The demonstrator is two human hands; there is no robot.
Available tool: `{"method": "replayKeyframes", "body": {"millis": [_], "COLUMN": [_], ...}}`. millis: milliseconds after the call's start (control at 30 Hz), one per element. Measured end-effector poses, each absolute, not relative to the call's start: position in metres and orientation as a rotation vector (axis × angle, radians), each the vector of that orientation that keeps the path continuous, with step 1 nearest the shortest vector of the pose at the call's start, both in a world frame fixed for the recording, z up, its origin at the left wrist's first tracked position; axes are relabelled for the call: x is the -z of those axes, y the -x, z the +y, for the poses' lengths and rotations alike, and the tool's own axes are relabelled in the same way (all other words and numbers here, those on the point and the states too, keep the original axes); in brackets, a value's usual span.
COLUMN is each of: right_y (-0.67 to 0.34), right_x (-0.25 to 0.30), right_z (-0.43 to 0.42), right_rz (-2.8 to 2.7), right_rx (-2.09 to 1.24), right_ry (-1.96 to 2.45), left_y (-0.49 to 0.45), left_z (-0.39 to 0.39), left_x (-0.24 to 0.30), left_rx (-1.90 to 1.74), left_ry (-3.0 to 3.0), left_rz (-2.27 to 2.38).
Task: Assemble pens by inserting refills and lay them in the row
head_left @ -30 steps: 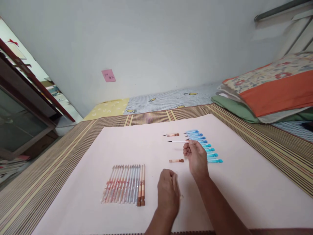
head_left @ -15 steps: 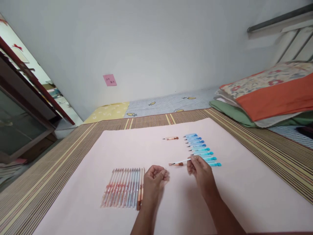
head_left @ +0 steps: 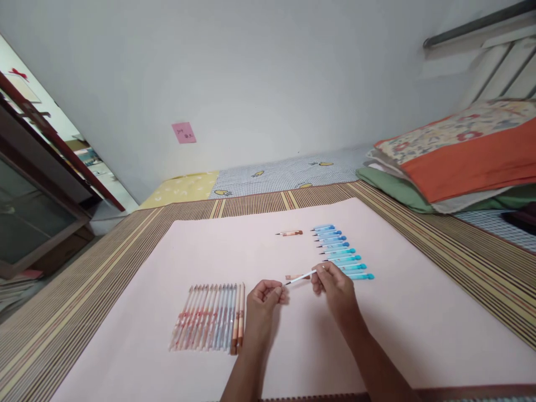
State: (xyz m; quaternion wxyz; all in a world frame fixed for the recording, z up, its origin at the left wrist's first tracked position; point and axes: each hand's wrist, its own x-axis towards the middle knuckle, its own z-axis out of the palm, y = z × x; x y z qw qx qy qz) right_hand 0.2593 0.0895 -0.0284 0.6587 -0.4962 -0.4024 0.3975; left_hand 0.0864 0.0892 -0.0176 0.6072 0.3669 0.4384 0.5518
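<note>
In my right hand (head_left: pixel 333 282) is a slim white pencil (head_left: pixel 302 277) with a dark tip, pinched near its rear end and slanting down to the left. Its tip is right beside the fingers of my left hand (head_left: pixel 263 301), which are curled with thumb and forefinger together; whether anything is between them is hidden. A brown-and-peach pencil piece (head_left: pixel 292 277) lies just behind the white pencil. Several blue and turquoise pencils (head_left: pixel 335 244) with dark tips lie in a column beyond my right hand.
Several pale capped pens (head_left: pixel 205 318) form a row left of my left hand, with brown-and-peach ones (head_left: pixel 238 321) at its right end. Another brown pencil set (head_left: pixel 292 233) lies farther back. Pink paper (head_left: pixel 234 245) covers the striped mat (head_left: pixel 125 251). Folded bedding (head_left: pixel 469 156) is at right.
The white pencil has moved left with my right hand, bringing its tip close to my left fingers. The camera view has shifted slightly.
</note>
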Motion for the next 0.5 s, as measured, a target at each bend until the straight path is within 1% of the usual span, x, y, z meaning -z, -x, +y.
{"method": "replayKeyframes", "body": {"millis": [500], "right_y": [-0.257], "right_x": [0.028], "right_z": [0.088], "right_rz": [-0.931], "right_rx": [-0.850], "right_ry": [1.149], "left_y": [-0.091], "left_z": [0.086], "left_x": [0.006], "left_rx": [-1.284], "left_ry": [-0.703], "left_rz": [0.987]}}
